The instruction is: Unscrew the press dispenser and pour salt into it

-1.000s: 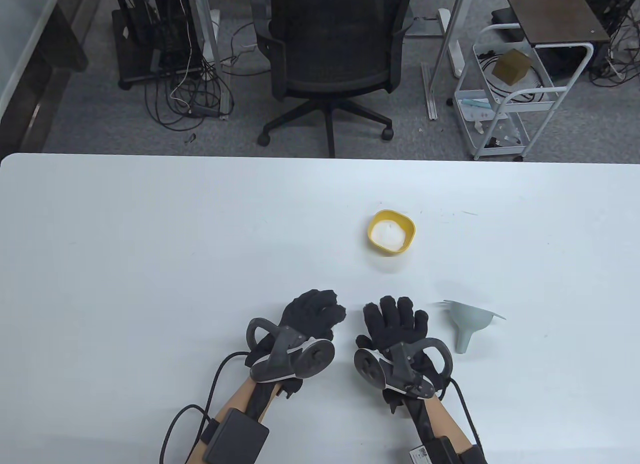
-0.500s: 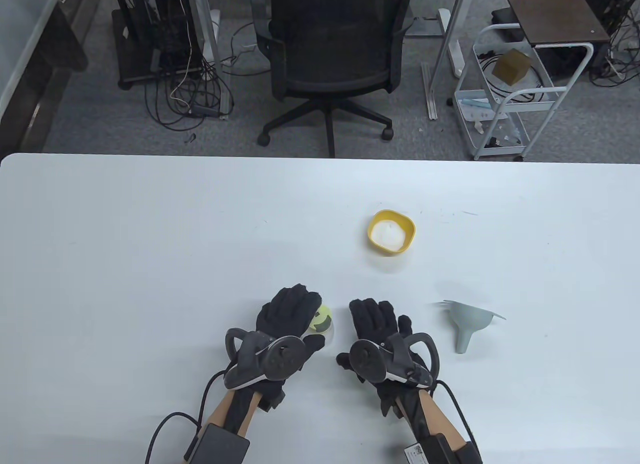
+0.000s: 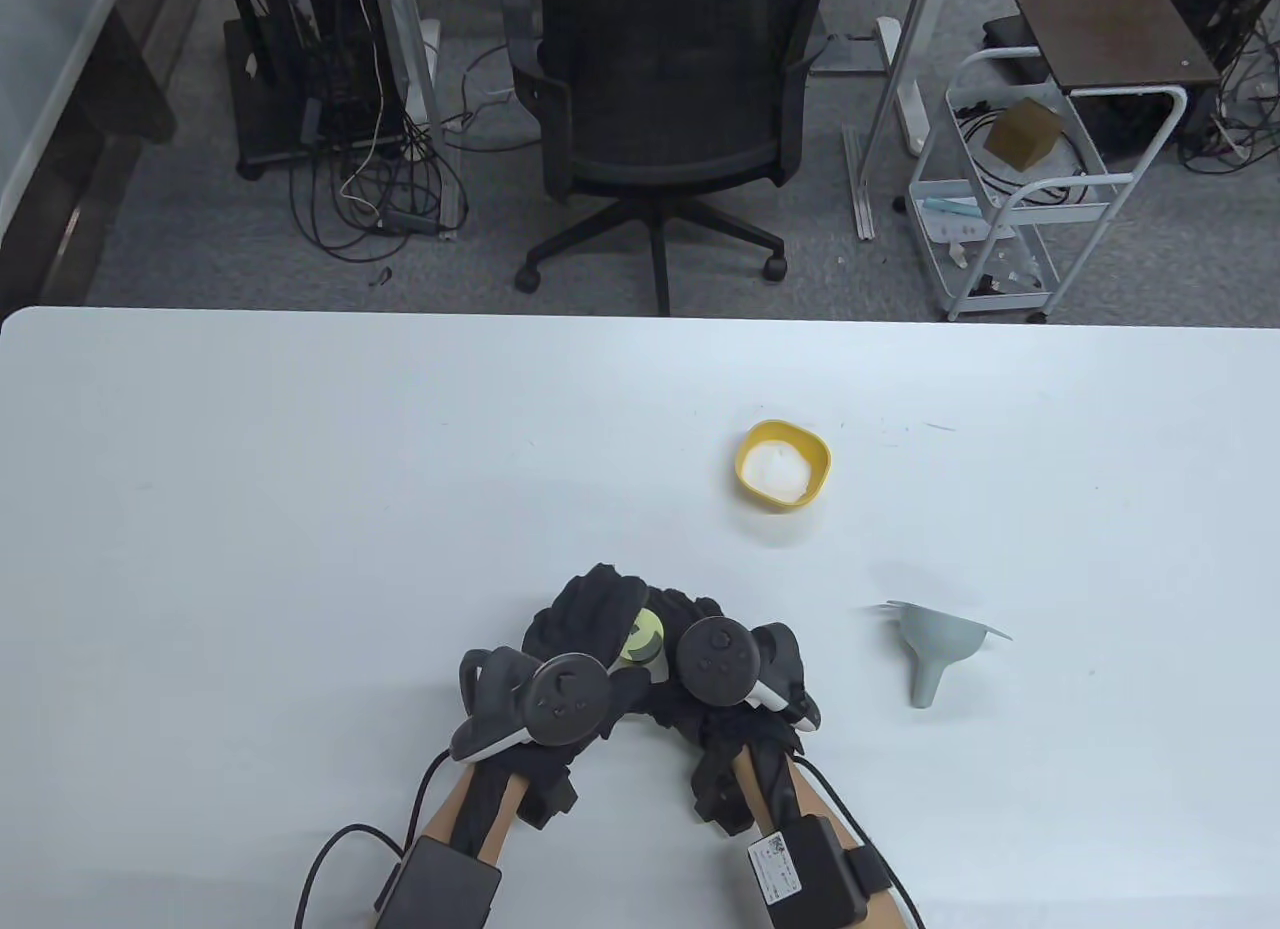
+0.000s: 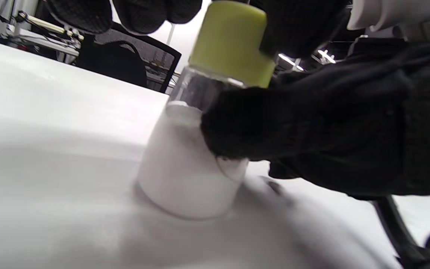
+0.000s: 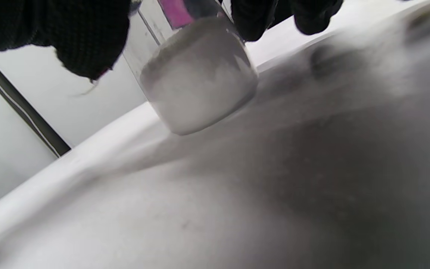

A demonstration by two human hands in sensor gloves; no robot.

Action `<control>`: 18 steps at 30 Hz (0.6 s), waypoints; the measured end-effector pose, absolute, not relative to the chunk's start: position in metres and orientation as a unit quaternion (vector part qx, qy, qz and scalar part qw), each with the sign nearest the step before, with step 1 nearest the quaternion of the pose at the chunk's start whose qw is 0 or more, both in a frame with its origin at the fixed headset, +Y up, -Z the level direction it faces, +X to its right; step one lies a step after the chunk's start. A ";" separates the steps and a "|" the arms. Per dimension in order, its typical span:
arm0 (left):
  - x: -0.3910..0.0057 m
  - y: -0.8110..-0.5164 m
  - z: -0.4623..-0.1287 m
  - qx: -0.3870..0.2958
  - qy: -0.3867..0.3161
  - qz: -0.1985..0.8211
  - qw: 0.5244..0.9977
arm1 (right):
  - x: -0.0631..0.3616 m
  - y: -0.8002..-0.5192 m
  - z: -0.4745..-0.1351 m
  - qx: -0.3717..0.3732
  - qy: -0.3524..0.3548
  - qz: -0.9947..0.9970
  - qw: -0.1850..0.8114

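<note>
You are at the unscrewing step: your left hand (image 3: 585,619) and right hand (image 3: 725,659) close together around the press dispenser (image 3: 641,637), which stands on the surface (image 3: 300,489) near its front edge. Next, brace the glass and twist the cap. It is a clear jar, part-filled with white, yellow-green cap (image 4: 231,43) on.

Bright overhead view, blurred wrist views.

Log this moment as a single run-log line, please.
stage: gripping dispenser | left hand: around press dispenser | right hand: on its glass body | green cap: on | salt bowl, funnel: untouched
</note>
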State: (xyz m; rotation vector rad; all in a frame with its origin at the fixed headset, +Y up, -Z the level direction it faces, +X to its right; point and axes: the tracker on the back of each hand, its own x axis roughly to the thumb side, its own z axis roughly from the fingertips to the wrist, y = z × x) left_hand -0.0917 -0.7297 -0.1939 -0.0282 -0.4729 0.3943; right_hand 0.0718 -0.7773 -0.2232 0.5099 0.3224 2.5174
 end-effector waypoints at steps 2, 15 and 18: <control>-0.091 -0.733 -0.195 -0.025 -0.240 0.195 0.951 | 0.072 -0.780 -0.224 0.187 0.122 0.930 0.291; -0.092 -0.739 -0.197 -0.030 -0.245 0.202 0.948 | 0.072 -0.781 -0.226 0.190 0.124 0.934 0.276; -0.092 -0.739 -0.196 -0.018 -0.238 0.191 0.952 | 0.072 -0.782 -0.226 0.189 0.122 0.935 0.275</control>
